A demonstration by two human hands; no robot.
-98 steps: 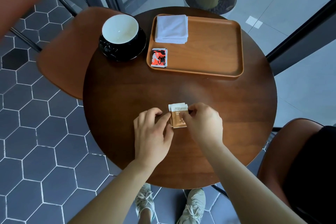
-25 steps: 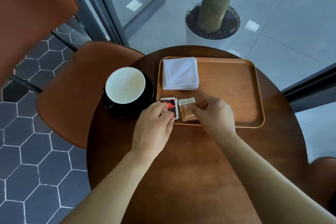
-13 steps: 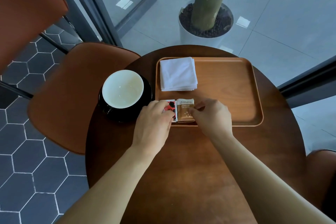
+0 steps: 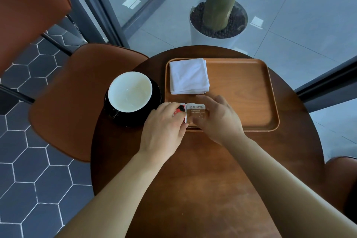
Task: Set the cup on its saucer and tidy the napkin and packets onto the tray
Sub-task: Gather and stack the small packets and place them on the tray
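Observation:
A white cup point(image 4: 129, 91) stands on its black saucer point(image 4: 154, 106) left of the wooden tray point(image 4: 241, 91). A folded white napkin point(image 4: 189, 75) lies in the tray's far left corner. In the near left corner lie a red packet point(image 4: 179, 109) and a brown packet point(image 4: 195, 112) side by side. My left hand point(image 4: 164, 127) rests its fingertips on the red packet and covers most of it. My right hand point(image 4: 218, 118) has its fingers laid against the brown packet's right edge.
The round dark wooden table point(image 4: 202, 179) has brown chairs to the left point(image 4: 77, 92) and at the right edge point(image 4: 342, 179). Beyond the table stand a white planter with a trunk point(image 4: 218, 19) and a dark door frame point(image 4: 104, 11).
The brown packet went from the table's middle to the tray's near left corner beside the red one. Over the last second both hands have pressed the two packets closer together.

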